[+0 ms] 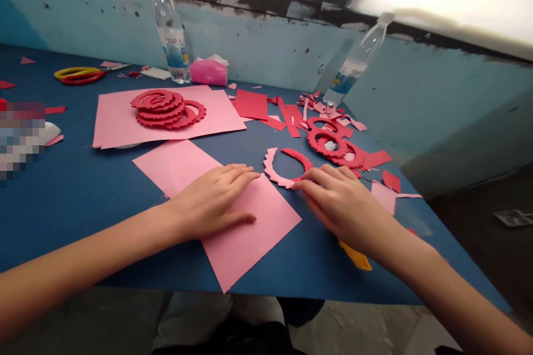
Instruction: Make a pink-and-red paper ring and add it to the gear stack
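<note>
My left hand (216,199) lies with its fingers apart on a pink paper sheet (254,233), palm down. A second pink sheet (177,163) sits behind it, partly under that hand. My right hand (339,199) has its fingers together at the near right edge of a paper ring (277,176), which is open at the back. The ring's left part is pink and its right part red, with a toothed outer edge. A yellow object (356,257) shows partly beneath my right wrist.
Red toothed rings (160,111) lie on a large pink sheet (112,116). More red rings (328,141) and scraps are at right. Two bottles (172,50) (350,75), a pink packet (209,72) and scissors (79,75) stand or lie near the wall.
</note>
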`<state>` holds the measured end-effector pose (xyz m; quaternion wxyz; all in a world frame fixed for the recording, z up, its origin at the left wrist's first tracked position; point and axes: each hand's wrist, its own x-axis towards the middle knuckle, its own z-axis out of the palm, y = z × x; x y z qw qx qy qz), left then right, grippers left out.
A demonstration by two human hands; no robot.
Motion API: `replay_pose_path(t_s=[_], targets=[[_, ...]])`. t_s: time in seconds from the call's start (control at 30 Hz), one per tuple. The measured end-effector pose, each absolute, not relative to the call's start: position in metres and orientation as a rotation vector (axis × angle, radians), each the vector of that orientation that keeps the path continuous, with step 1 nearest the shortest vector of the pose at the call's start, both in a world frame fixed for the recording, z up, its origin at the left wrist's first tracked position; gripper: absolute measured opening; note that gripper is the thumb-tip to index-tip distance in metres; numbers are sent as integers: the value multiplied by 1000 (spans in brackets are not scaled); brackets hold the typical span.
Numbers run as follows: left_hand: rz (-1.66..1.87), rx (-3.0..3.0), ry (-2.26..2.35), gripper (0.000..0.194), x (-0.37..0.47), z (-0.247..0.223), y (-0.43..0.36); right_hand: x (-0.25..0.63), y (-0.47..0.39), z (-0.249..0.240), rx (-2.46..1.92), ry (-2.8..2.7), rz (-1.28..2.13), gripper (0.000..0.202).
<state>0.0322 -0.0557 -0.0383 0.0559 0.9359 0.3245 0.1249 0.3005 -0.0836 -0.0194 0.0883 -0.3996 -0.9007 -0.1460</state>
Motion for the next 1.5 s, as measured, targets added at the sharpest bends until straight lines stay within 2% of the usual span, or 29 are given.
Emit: replay_pose_path(t_s=[0.1, 0.23, 0.43, 0.63, 0.8, 1.0, 1.07, 1.1, 1.2, 1.33, 1.4, 1.5], targets=[[452, 2846, 947, 56, 31, -41, -58, 292, -88, -19, -1248, -2695, -238, 23], [559, 2827, 911, 50, 31, -44, -62, 281, -97, -20, -1322, -2664, -11, 24], [639, 2778, 926, 45, 32, -46, -61, 271, -99, -29, -1359, -2557, 129, 43], [748, 2677, 896, 47, 32, -46, -64, 272, -99, -33, -1389, -2481, 266, 44], [892, 2541, 864, 50, 33, -46, -67, 271, -97, -36, -1380, -2364, 330, 71], [1089, 2402, 872, 49, 33, -43, -66, 270, -84, -34, -1334, -2247, 426, 72], [1180, 2377, 875, 46, 33, -41, -66, 269, -76, -32, -1329, -2212, 491, 69], [1238, 2357, 871, 44, 33, -41, -65, 268, -71, -30, -1311, -2188, 536, 61], [1331, 2246, 917, 52, 32, -40, -63, 264, -59, -25, -1208, -2079, 762, 21], [1243, 1845, 1002, 79, 30, -37, -55, 259, -51, -22, -1072, -1881, 1158, 24], [1093, 1586, 966, 75, 30, -34, -52, 258, -51, -23, -1048, -1783, 1261, 26], [927, 1404, 929, 57, 31, -29, -52, 259, -51, -26, -1035, -1613, 1292, 27]])
